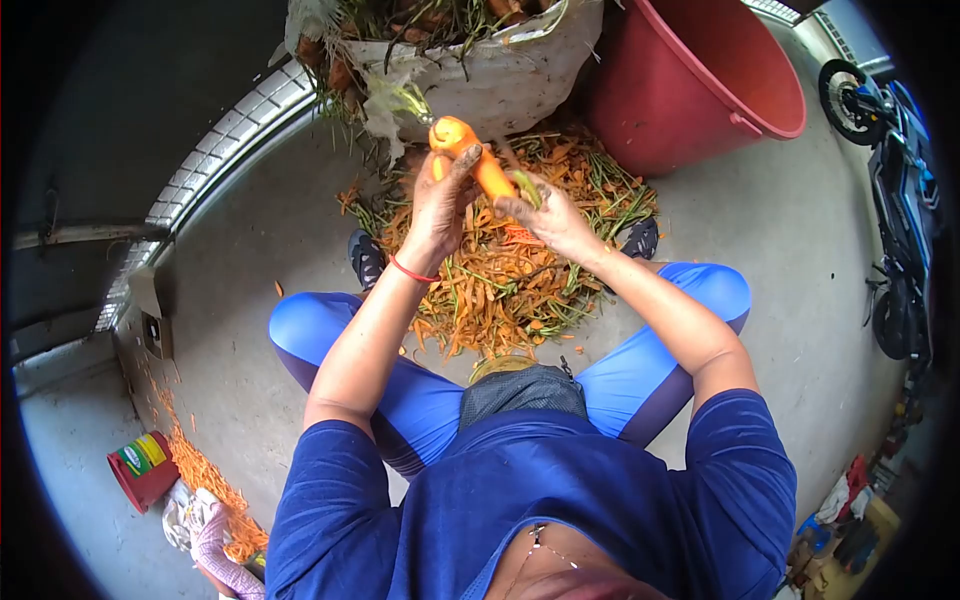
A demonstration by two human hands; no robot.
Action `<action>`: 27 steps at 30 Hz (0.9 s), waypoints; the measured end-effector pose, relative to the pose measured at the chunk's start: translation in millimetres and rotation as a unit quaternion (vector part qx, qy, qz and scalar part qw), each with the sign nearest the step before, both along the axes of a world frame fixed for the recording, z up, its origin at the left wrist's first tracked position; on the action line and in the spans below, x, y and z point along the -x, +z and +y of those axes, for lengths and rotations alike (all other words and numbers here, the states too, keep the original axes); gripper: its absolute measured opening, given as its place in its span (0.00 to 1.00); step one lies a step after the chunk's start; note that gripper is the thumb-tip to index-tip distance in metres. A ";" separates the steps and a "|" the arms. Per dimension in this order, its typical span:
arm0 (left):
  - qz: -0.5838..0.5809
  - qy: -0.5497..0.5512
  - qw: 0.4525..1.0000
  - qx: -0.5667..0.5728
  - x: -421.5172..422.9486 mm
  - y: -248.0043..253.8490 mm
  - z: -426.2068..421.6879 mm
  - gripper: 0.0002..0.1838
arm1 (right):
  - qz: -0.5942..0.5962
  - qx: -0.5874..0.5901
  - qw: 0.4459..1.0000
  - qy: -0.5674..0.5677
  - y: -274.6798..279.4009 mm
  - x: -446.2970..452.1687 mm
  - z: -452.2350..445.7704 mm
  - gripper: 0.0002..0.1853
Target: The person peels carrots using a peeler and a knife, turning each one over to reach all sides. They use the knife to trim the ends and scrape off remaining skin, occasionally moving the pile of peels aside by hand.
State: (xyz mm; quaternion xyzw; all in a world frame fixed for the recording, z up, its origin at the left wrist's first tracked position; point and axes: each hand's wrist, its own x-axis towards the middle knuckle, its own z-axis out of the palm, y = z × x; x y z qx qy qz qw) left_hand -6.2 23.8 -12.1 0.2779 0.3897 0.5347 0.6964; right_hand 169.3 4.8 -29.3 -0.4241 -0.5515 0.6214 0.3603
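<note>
My left hand (440, 205) is closed around an orange carrot (492, 176), held above the floor with its thick end up and to the left. A dark, dirty thumb lies across it. Against the carrot's lower end, my right hand (548, 218) has its fingers wrapped round a yellow-green handled tool (527, 188); its working end is blurred and I cannot make it out. Beneath both hands spreads a heap of carrot peelings (500, 290) mixed with green stems.
A white sack (480, 85) full of carrots with stems stands ahead, beside a large red tub (690, 90). Far right is a blue motorcycle (900, 200). At lower left, a small red bucket (145, 470) lies near orange scraps (205, 470) and a cloth (210, 535).
</note>
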 end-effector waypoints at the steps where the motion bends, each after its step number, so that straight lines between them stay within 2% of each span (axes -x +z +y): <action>1: 0.000 0.018 1.000 0.003 1.5 -0.8 -2.2 0.21 | -0.037 -0.018 0.999 0.019 -4.0 -1.5 -4.2 0.29; 2: -0.014 0.019 0.999 0.024 4.3 0.4 -3.1 0.21 | -0.057 -0.004 0.998 0.021 -5.7 -5.0 -5.2 0.32; 5: 0.175 -0.002 0.984 0.011 15.1 6.0 -0.1 0.24 | -0.119 0.027 0.992 -0.016 11.1 -17.7 0.3 0.37; 7: 0.269 -0.008 0.963 -0.018 24.4 -19.5 2.7 0.29 | -0.246 0.088 0.962 -0.084 14.1 -29.1 12.2 0.36; 9: 0.294 -0.040 0.955 0.024 30.4 -34.9 -2.7 0.28 | -0.209 0.111 0.966 -0.103 -1.6 -42.4 26.6 0.33; 10: 0.260 -0.059 0.961 0.069 30.5 -34.6 -5.5 0.27 | -0.141 0.130 0.975 -0.111 -6.2 -44.3 27.7 0.28; 11: 0.226 -0.078 0.965 0.112 30.4 -33.1 -6.6 0.27 | -0.134 0.109 0.979 -0.111 -10.1 -45.6 29.3 0.23; 12: 0.190 -0.098 0.964 0.157 28.2 -30.0 -8.6 0.26 | -0.087 0.107 0.984 -0.109 -11.7 -47.6 32.2 0.21; 14: 0.075 -0.077 0.985 0.135 25.0 -27.7 -13.4 0.27 | 0.009 0.093 0.992 -0.085 -14.1 -56.4 42.0 0.18; 15: 0.010 -0.056 0.988 0.145 23.0 -23.9 -16.7 0.29 | 0.011 0.052 0.994 -0.094 -11.2 -56.7 44.5 0.18; 16: -0.019 -0.046 0.985 0.165 22.9 -24.9 -19.6 0.25 | -0.003 0.082 0.992 -0.100 2.1 -56.1 42.0 0.20; 19: -0.024 -0.057 0.975 0.212 17.1 -36.5 -30.7 0.26 | -0.105 0.094 0.988 -0.061 22.6 -49.3 37.9 0.26; 20: 0.002 -0.042 0.972 0.230 14.4 -40.3 -36.0 0.27 | -0.157 0.053 0.983 -0.084 25.4 -40.2 34.0 0.30; 21: -0.003 -0.046 0.976 0.215 12.6 -39.5 -38.8 0.27 | -0.152 0.060 0.985 -0.049 18.7 -38.8 32.6 0.32; 24: -0.011 -0.056 0.983 0.175 16.8 -36.3 -38.5 0.26 | -0.161 0.048 0.986 -0.019 10.7 -36.2 27.4 0.32; 25: 0.031 -0.037 0.986 0.160 17.5 -30.2 -36.3 0.24 | -0.163 0.045 0.985 -0.014 10.9 -37.5 26.7 0.32; 27: 0.070 -0.055 0.993 0.072 28.7 -31.5 -25.2 0.27 | -0.151 0.029 0.988 -0.015 12.2 -38.1 26.2 0.32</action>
